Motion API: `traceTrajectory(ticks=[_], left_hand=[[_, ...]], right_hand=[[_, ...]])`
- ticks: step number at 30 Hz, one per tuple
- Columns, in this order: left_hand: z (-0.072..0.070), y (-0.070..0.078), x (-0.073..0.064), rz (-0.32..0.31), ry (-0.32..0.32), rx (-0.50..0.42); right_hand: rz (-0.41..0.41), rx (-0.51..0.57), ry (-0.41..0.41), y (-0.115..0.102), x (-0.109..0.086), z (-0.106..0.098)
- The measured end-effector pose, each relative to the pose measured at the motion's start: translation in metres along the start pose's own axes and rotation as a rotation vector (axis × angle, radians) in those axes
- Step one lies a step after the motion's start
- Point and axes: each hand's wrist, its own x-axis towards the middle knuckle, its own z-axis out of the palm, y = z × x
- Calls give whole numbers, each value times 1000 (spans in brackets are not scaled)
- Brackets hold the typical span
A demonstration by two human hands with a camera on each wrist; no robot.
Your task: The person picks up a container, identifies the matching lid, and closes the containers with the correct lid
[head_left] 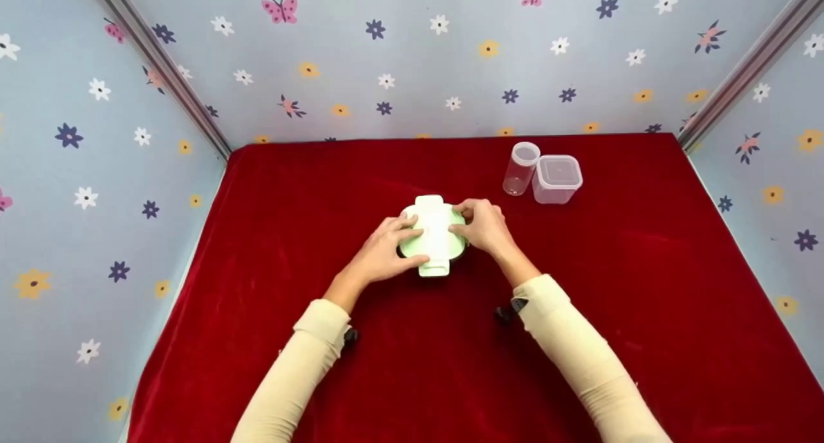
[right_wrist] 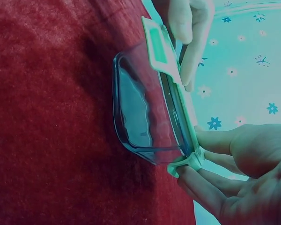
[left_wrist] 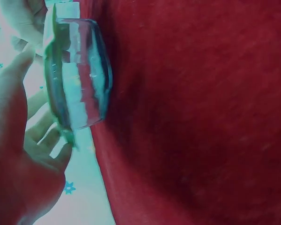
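A clear glass food container [right_wrist: 136, 108] stands on the red cloth, with a pale green lid [head_left: 436, 234] on top. Locking flaps stick out from the lid's edges; one flap [right_wrist: 157, 47] stands out from the rim in the right wrist view. My left hand [head_left: 384, 246] rests on the lid's left side, thumb near the front flap and fingers spread on the lid and its edge. With my right hand [head_left: 484, 226] I pinch the lid's right side, thumb on top and fingers at the side flap [right_wrist: 189, 164]. The glass under the lid is mostly hidden from the head view.
Behind and to the right stand a tall clear jar [head_left: 520, 169] with a whitish lid and a square clear plastic box [head_left: 557, 180], side by side. Red cloth [head_left: 309, 192] covers the table. Patterned panels [head_left: 412, 56] rise at the back and both sides.
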Motion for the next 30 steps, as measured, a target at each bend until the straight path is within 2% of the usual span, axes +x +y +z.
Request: traceTrajectory(ticks=[5, 11, 15, 22, 23, 25, 26, 28, 30], left_hand=[[-7, 5, 0, 32, -5, 72], [-3, 8, -3, 80, 1, 114], [3, 11, -3, 78, 6, 136], [8, 12, -4, 41, 12, 187], [10, 10, -4, 39, 9, 181], [19, -3, 1, 59, 27, 182], [26, -14, 4, 76, 46, 174], [40, -35, 10, 120, 82, 183], [42, -35, 9, 143, 105, 216]], right_hand=[[4, -8, -5, -1, 1, 1], [4, -21, -11, 0, 0, 1], [0, -28, -1, 1, 0, 0], [6, -20, -11, 2, 2, 1], [3, -17, -12, 4, 3, 1], [-25, -4, -2, 15, 10, 5], [-49, 5, 7, 26, 17, 8], [-38, 6, -6, 31, 22, 10], [-61, -4, 12, 51, 35, 20]])
